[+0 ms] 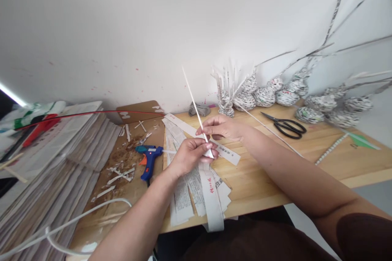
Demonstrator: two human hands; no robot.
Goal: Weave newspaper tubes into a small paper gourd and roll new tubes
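My left hand (193, 154) is closed around the lower end of a thin white stick, which looks like a rolled paper tube (193, 102). From below those fingers a long paper strip (210, 195) with red print hangs over the table's front edge. My right hand (223, 127) pinches the tube just above the left hand; some of its fingertips are hidden. The tube tilts up and to the left, its tip against the wall behind. Several cut newspaper strips (180, 200) lie fanned out beneath both hands.
Left are a blue glue gun (150, 161), paper scraps (122, 174) on brown cardboard and a tall newspaper stack (61, 187). Black-handled scissors (288, 126) lie right. Woven paper gourd shapes (265, 96) with long protruding sticks line the wall. A white cable (88, 216) loops front left.
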